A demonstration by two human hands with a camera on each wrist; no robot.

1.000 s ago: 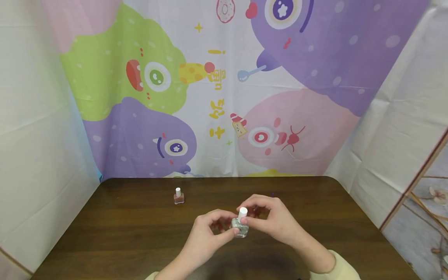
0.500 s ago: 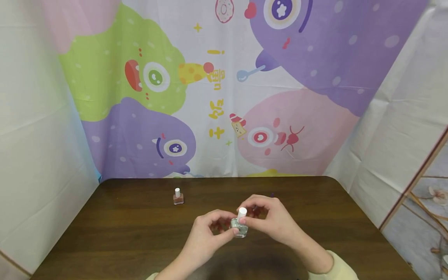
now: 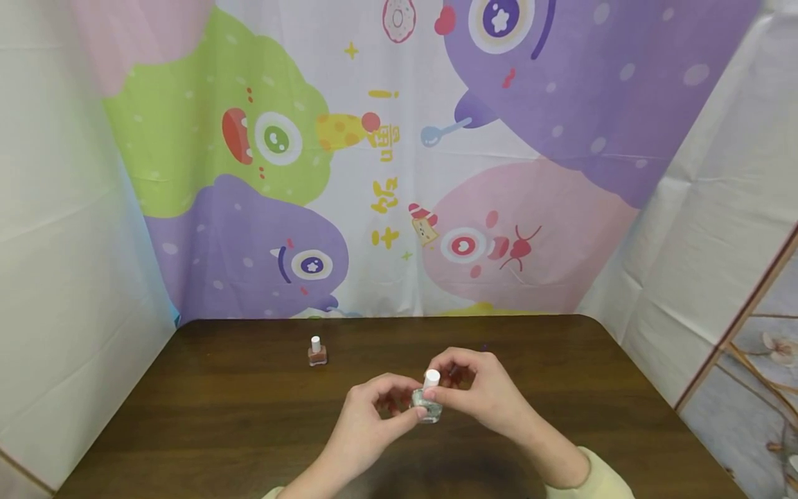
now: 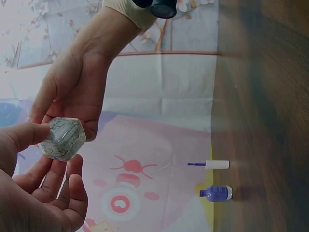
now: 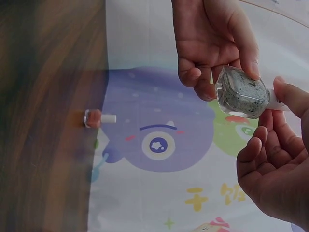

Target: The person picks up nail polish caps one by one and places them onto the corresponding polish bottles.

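Over the middle of the table, both hands hold one small glass nail polish bottle with clear polish full of dark flecks. My left hand grips the glass body between thumb and fingers. The white cap is pinched by my right hand, thumb on the near side. In the right wrist view the cap sits on the bottle neck, partly covered by the fingers. From the left wrist, the bottle's base faces the camera.
A brown nail polish bottle with a white cap stands at the back left of the dark wooden table. Beyond my right hand stand an uncapped purple polish bottle and its white brush cap, brush upward. A cartoon-printed curtain hangs behind.
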